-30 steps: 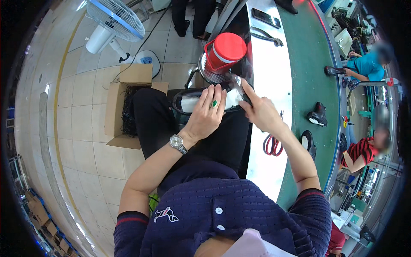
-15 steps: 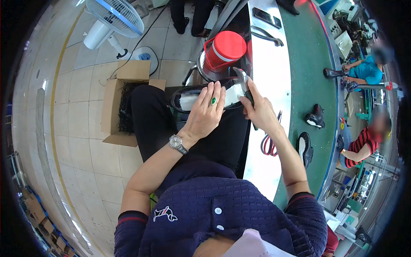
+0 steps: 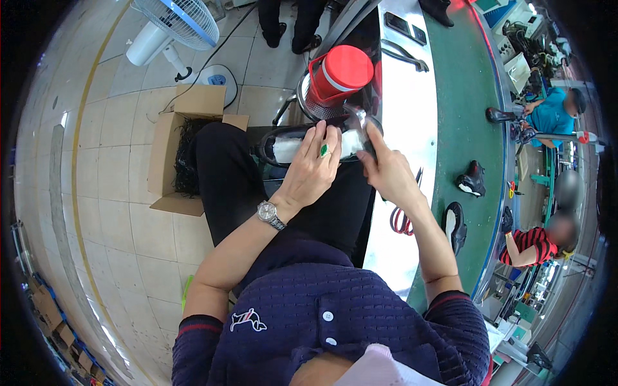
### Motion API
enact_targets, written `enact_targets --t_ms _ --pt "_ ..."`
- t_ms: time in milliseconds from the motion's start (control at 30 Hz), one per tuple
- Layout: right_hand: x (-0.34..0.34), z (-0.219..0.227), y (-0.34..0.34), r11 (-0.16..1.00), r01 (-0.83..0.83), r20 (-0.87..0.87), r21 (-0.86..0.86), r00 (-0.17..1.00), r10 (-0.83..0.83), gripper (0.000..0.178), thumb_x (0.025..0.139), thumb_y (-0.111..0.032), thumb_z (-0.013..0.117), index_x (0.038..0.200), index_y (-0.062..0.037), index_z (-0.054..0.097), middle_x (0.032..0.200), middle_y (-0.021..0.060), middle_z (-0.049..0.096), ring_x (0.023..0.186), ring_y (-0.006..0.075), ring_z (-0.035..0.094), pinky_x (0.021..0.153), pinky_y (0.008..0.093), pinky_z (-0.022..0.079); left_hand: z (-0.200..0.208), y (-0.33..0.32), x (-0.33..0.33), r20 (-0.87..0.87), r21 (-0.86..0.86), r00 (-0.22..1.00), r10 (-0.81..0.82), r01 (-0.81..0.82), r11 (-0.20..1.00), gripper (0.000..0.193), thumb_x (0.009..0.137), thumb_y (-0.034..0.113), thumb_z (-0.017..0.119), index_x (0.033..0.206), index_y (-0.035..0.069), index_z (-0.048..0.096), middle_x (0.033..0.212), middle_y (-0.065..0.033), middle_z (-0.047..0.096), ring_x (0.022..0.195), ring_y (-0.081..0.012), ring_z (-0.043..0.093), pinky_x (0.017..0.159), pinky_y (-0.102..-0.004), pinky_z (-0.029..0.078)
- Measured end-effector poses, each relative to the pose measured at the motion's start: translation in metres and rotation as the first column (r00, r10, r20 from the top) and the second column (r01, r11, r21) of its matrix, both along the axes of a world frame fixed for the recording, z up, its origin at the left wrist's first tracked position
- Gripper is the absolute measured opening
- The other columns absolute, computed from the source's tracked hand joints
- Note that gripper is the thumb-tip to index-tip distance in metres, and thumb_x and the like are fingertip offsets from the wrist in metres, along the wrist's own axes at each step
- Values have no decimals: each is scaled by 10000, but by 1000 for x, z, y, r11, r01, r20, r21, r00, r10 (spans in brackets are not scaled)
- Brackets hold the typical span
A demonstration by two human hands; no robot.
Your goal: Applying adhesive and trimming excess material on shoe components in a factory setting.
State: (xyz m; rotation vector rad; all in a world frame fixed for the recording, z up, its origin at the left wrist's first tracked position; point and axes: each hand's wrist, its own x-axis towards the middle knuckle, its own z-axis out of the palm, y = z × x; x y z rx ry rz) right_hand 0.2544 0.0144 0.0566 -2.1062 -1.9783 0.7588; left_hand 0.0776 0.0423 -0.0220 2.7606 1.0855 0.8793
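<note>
A black shoe (image 3: 287, 150), its whitish underside turned up, lies across my lap near the bench edge. My left hand (image 3: 311, 166) lies over its middle, fingers close together and holding it; a green-stoned ring and a wristwatch (image 3: 267, 211) show on that hand and wrist. In my right hand (image 3: 391, 172) is a hammer (image 3: 358, 118), gripped by its handle. Its metal head, smeared by motion, is over the right end of the shoe; whether it touches cannot be seen. My fingers hide the shoe's middle and most of the handle.
A cardboard box (image 3: 164, 157) with black shreds stands left of my leg, a fan (image 3: 177, 26) beyond. A red jug (image 3: 347, 67) sits ahead on a stool. Along the metal bench (image 3: 399, 109) lie pincers (image 3: 404, 56) and red-handled scissors (image 3: 400, 222). The green belt carries shoes (image 3: 455, 226); co-workers sit across.
The hammer has shifted slightly and is more blurred, with its head still by the shoe's right end. My left hand stays on the shoe. The co-worker in stripes has leaned.
</note>
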Motion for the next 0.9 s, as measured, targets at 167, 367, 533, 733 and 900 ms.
enact_targets --t_ms 167,367,533,733,900 --pt "-9 20 2 997 -63 -54 42 996 66 542 928 -164 547 1429 -123 343 709 261 638 653 458 629 646 515 498 -3 0 -3 7 18 1000 14 -14 1000 633 714 160 736 1243 -111 520 1198 -222 538 1250 -385 462 1068 -443 376" --pt "-13 15 0 976 -183 125 116 978 169 607 905 -141 578 1455 -136 322 619 224 619 605 429 635 603 517 497 -4 0 -3 52 94 999 2 -7 996 349 821 79 577 1097 -134 584 1127 -213 534 1170 -416 526 1033 -450 418" --pt "-26 6 -5 987 -47 72 156 997 36 614 901 -141 582 1458 -148 322 599 215 608 583 422 627 575 504 495 2 1 -2 191 -100 982 2 18 995 632 680 85 737 1235 -109 502 1200 -222 525 1209 -383 481 1039 -441 396" --pt "-28 21 -2 976 -168 148 142 978 147 664 903 -132 571 1491 -155 264 581 188 601 555 390 626 545 475 493 23 1 -30 -142 -178 988 58 -83 981 646 714 63 673 1285 -140 450 1190 -237 513 1182 -369 474 1053 -427 367" --pt "-41 4 -7 985 -145 223 92 967 121 675 899 -119 569 1498 -139 259 585 171 609 536 358 627 527 451 491 14 -3 -28 -264 83 961 85 -65 994 520 809 74 548 1269 -158 483 1209 -253 522 1200 -412 474 1079 -460 361"
